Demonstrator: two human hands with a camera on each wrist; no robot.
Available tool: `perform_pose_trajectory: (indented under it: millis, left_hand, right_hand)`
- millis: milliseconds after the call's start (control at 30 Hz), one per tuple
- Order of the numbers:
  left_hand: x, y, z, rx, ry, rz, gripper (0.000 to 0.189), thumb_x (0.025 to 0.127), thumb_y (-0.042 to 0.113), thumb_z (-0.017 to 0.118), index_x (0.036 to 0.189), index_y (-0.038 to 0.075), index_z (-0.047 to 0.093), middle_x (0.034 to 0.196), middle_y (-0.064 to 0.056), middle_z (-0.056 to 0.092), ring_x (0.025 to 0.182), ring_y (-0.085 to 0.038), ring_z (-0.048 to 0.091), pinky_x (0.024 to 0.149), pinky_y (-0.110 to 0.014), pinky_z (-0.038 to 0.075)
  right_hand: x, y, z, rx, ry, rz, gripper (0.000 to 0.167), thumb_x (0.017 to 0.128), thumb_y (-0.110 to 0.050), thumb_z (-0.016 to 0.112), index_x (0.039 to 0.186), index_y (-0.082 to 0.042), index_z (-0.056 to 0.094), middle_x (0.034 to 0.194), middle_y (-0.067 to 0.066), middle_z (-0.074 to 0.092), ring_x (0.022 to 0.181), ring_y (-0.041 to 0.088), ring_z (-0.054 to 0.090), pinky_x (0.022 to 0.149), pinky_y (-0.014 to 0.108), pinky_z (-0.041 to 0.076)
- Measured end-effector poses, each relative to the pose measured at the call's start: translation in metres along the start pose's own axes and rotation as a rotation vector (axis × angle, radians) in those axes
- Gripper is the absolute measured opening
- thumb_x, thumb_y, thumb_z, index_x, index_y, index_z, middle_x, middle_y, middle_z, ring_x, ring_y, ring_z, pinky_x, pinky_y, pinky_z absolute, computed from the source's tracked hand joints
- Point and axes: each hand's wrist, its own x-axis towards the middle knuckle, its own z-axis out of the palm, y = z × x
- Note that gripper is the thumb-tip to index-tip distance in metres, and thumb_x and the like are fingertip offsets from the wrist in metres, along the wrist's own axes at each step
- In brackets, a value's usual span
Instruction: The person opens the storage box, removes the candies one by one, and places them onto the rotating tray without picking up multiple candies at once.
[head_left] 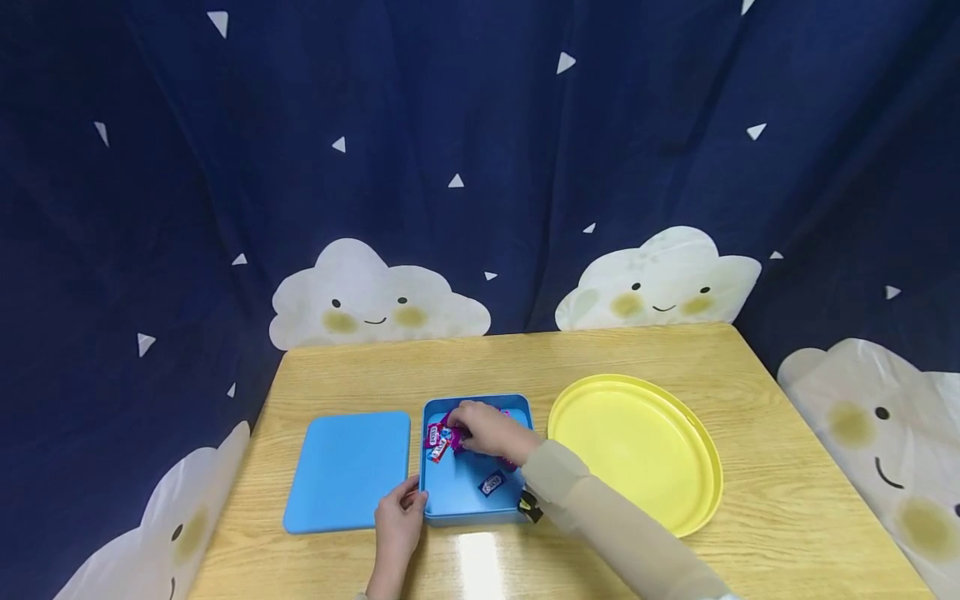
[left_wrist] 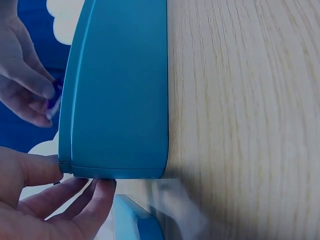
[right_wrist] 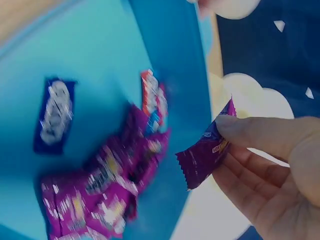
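Note:
A shallow blue box (head_left: pixel 480 518) stands on the table, holding several wrapped candies. My left hand (head_left: pixel 399 521) holds its near left corner, with the thumb at the rim and the fingertips against the side wall in the left wrist view. Over the box, my right hand (head_left: pixel 487 429) pinches a purple-wrapped candy (right_wrist: pixel 205 155) between thumb and fingers. Below it in the box lies a pile of purple candies (right_wrist: pixel 107 185), blurred in the right wrist view. A red and white candy (head_left: pixel 438 451) is at the left side, and a dark blue candy (head_left: pixel 492 482) lies apart.
A flat blue lid (head_left: pixel 348 471) lies left of the box. To the right is a round yellow tray (head_left: pixel 633 450) with a low rim, partly covered by my right sleeve (head_left: pixel 607 508). A dark blue curtain (head_left: pixel 480 108) with clouds hangs behind the wooden table (head_left: pixel 780 500).

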Motion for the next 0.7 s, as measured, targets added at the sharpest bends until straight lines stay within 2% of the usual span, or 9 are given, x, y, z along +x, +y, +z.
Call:
perform_pose_trajectory:
  millis: [167, 300, 500, 700]
  left_hand:
    - [0.000, 0.000, -0.001, -0.007, 0.002, 0.017, 0.029, 0.083, -0.005, 0.059, 0.111, -0.013, 0.059, 0.096, -0.024, 0.064, 0.084, -0.028, 0.063, 0.064, -0.025, 0.055]
    - [0.001, 0.000, -0.002, -0.010, 0.001, 0.023, 0.029, 0.083, -0.005, 0.060, 0.110, -0.013, 0.059, 0.097, -0.025, 0.064, 0.084, -0.028, 0.063, 0.064, -0.025, 0.055]
    - [0.001, -0.001, -0.001, -0.014, -0.010, 0.031, 0.029, 0.083, -0.004, 0.060, 0.111, -0.014, 0.058, 0.097, -0.026, 0.064, 0.085, -0.029, 0.063, 0.065, -0.026, 0.055]
    - [0.001, -0.002, -0.001, -0.007, -0.016, 0.028, 0.029, 0.083, -0.004, 0.059, 0.111, -0.013, 0.058, 0.098, -0.026, 0.064, 0.086, -0.030, 0.063, 0.066, -0.026, 0.055]
  right_hand:
    - [-0.009, 0.017, -0.021, 0.027, 0.068, 0.012, 0.030, 0.083, -0.005, 0.066, 0.112, -0.004, 0.062, 0.106, 0.008, 0.059, 0.097, 0.019, 0.057, 0.088, 0.032, 0.049]
    - [-0.016, 0.039, -0.034, 0.034, 0.129, 0.034, 0.030, 0.081, -0.001, 0.067, 0.110, 0.000, 0.062, 0.101, 0.010, 0.060, 0.091, 0.020, 0.057, 0.086, 0.034, 0.050]
    - [-0.032, 0.080, -0.045, 0.050, 0.204, 0.104, 0.029, 0.078, 0.001, 0.069, 0.106, 0.004, 0.063, 0.092, 0.010, 0.059, 0.081, 0.020, 0.055, 0.077, 0.034, 0.052]
    - [-0.053, 0.127, -0.049, 0.065, 0.281, 0.126, 0.028, 0.075, 0.003, 0.068, 0.101, 0.009, 0.062, 0.086, 0.015, 0.058, 0.076, 0.023, 0.056, 0.069, 0.034, 0.052]
